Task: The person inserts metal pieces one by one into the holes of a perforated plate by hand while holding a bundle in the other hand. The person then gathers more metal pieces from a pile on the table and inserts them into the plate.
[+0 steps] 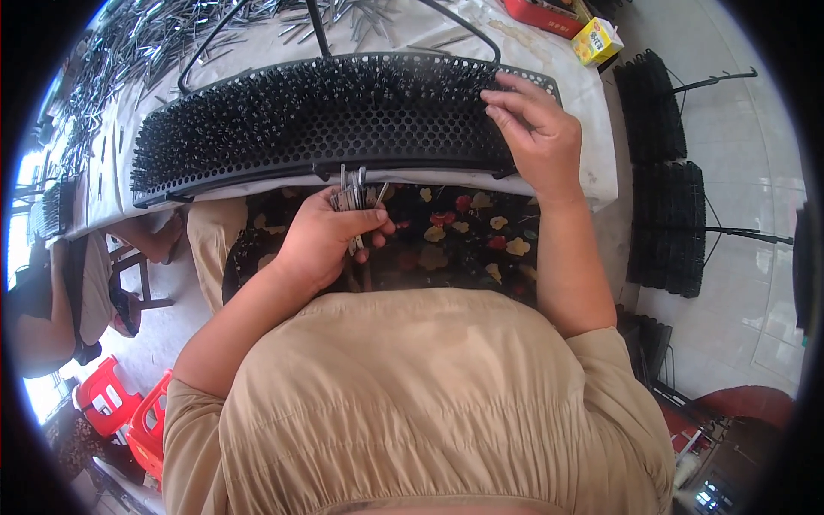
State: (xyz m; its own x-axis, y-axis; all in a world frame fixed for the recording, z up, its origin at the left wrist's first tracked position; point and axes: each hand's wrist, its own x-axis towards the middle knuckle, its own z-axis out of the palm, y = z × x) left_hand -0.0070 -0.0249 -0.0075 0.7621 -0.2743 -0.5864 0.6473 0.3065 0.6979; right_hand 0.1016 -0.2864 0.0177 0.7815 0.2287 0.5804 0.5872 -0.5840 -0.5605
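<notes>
A long black perforated rack (412, 142) lies across the table in front of me. Dark, thin pieces (283, 99) stand packed in its far rows and left part, while bare holes show in the middle and toward the right. My left hand (330, 227), just below the rack's near edge, is closed around a bundle of thin silvery metal strips (352, 196). Over the rack's right end, my right hand (541, 129) has its thumb and fingers drawn together at the far rows. Whatever sits between those fingertips is too small to make out.
Loose metal strips (163, 43) are heaped on the white-covered table at the far left. A red tray (545, 15) and a yellow carton (596, 41) stand at the far right. More black racks (668, 227) rest at the right. Another person (64, 300) sits at left, near red stools (107, 399).
</notes>
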